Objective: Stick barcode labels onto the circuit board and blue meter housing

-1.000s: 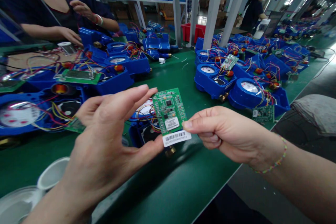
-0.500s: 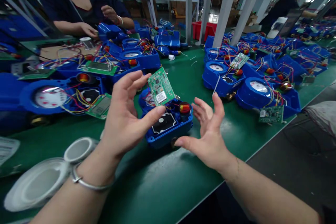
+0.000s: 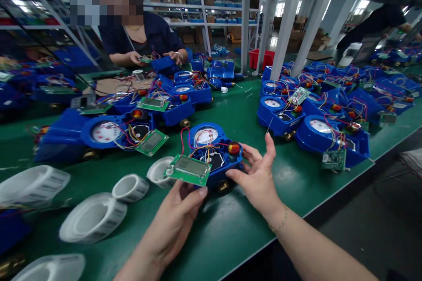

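A green circuit board (image 3: 189, 170) with a small grey screen faces up at the centre of the frame, tilted, just in front of an opened blue meter (image 3: 227, 172). The person's left hand (image 3: 181, 213) grasps the board from below, the thumb along its near edge. The right hand (image 3: 259, 175) is at the meter's right end, thumb at the near wall, forefinger raised; whether this grip clasps the meter cannot be told. A red wire (image 3: 182, 141) loops between board and meter, which sits on the green table (image 3: 227, 239). White label rolls (image 3: 114, 217) stand at lower left. More blue meters (image 3: 105, 134) crowd the left and right of the frame. At upper left, a co-worker (image 3: 156, 37) has both hands on parts; a red bin (image 3: 262, 59) shows at upper centre-right.
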Demonstrator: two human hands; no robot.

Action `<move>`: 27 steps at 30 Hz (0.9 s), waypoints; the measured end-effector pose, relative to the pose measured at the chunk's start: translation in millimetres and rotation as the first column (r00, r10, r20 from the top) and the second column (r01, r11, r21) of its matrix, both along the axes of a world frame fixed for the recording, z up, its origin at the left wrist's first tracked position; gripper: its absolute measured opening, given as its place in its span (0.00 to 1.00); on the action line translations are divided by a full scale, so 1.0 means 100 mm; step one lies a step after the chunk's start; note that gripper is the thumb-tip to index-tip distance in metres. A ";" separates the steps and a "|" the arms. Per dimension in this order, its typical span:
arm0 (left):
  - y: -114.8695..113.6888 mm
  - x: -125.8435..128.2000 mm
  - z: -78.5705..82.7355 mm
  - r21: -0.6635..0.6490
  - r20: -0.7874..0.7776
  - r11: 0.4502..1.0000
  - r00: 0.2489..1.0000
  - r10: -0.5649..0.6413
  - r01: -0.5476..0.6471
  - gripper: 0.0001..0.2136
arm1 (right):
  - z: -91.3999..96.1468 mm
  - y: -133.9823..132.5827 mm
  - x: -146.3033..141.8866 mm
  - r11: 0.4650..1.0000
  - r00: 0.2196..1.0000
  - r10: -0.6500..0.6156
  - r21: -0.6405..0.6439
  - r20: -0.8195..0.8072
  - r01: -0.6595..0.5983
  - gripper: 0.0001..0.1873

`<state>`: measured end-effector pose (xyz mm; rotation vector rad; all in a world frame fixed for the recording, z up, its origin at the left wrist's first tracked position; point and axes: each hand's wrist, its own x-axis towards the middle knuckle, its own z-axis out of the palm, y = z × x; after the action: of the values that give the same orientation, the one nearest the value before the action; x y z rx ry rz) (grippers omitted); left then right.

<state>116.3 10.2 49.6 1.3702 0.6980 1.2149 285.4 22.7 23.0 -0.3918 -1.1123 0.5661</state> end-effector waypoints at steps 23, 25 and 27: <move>-0.73 0.42 0.37 -0.389 0.495 0.850 0.859 -0.131 0.354 0.24 | 0.00 -0.49 -0.16 0.596 0.566 -0.801 0.173 0.194 0.784 0.69; -0.73 0.42 0.40 -0.406 0.461 0.859 0.882 -0.101 0.311 0.23 | 0.01 -0.47 -0.16 0.679 0.665 -0.732 0.088 0.148 0.728 0.66; -0.65 0.38 0.38 -0.414 0.430 0.857 0.896 -0.111 0.305 0.23 | 0.04 -0.46 -0.14 0.772 0.768 -0.635 0.030 0.086 0.635 0.63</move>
<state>154.0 -54.6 87.4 0.7378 0.4937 1.0105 271.3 -22.9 26.8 -0.7657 -0.9843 -0.0611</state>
